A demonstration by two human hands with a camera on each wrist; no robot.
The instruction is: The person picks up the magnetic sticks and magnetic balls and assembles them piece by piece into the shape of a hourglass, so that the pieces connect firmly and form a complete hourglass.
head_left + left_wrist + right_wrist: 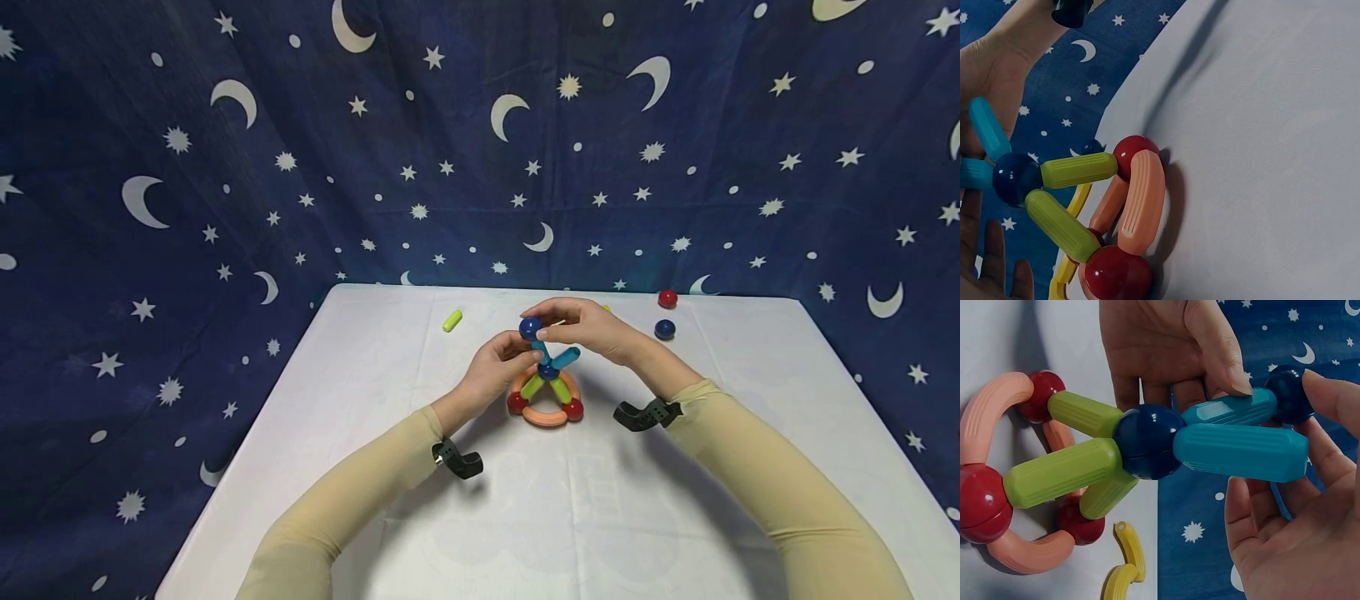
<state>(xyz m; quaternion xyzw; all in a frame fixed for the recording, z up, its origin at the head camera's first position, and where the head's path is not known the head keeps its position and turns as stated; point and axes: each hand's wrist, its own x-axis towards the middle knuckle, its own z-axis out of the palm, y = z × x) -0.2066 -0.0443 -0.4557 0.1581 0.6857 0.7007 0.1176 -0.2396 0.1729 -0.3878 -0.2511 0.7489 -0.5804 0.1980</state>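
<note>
A magnetic stick-and-ball structure stands on the white table. Its base is a ring of curved orange sticks (997,412) joined by red balls (984,503). Green sticks (1063,472) slope up from these to a dark blue middle ball (1147,440), from which two light blue sticks branch. My left hand (491,371) holds one light blue stick (1229,407), its thumb along the side. At that stick's tip, my right hand (588,327) pinches a dark blue top ball (530,328) between thumb and fingers. The other light blue stick (566,358) points up to the right, its end bare.
A loose green stick (452,321) lies behind and left of the structure. Toward the back right are a red ball (667,299) and a blue ball (664,330). Yellow curved sticks (1129,550) lie beyond the ring. A star-patterned curtain (465,150) hangs behind the table.
</note>
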